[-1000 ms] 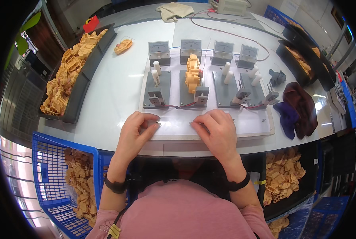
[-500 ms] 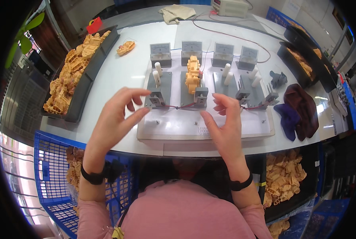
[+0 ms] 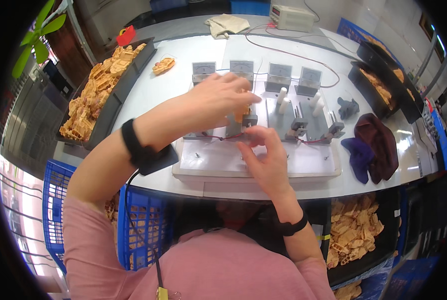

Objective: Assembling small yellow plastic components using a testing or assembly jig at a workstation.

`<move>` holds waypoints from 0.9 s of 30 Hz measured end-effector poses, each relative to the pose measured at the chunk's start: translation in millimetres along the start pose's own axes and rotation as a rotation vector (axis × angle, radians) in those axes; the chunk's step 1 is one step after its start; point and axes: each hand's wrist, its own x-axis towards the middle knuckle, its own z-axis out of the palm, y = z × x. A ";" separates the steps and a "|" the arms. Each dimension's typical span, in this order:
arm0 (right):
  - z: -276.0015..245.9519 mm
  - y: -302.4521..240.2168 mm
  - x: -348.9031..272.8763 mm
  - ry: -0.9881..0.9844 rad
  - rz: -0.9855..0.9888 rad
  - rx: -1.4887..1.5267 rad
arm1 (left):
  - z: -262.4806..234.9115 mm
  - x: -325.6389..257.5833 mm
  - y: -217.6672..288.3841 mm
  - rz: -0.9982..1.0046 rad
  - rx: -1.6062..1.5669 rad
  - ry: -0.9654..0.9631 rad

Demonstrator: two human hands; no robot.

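The left hand reaches over one tan part at the middle of the frame, hiding most of it; whether its fingers grip the part cannot be told. The right hand, just below and apart from the left, has thumb and forefinger parted, near one grey block. Each wrist wears one black band.

Around them, on one white board, four meters stand in a row at the upper centre. Four white posts show right of centre.

One loose tan piece lies upper left of centre. One long black tray at upper left is heaped with similar pieces. At lower left, one blue basket holds more, partly hidden by the left arm. One black bin at lower right is piled with them too. At upper right, tan pieces lie in black trays and one blue crate. One beige cloth lies at the top.
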 end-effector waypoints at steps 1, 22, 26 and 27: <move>0.5 -0.9 -0.1 -0.016 -0.013 0.008 | 8.9 6.3 -3.6 0.084 0.052 0.031; -3.5 6.0 -15.6 0.049 -0.001 -0.160 | -29.2 -240.0 -155.6 -0.962 -0.168 0.454; 0.9 7.2 -16.9 0.058 0.003 -0.201 | -12.0 -333.4 -282.8 -1.082 -0.255 1.004; -0.4 9.5 -17.0 0.069 -0.001 -0.222 | -9.0 -334.1 -290.6 -1.228 -0.228 0.896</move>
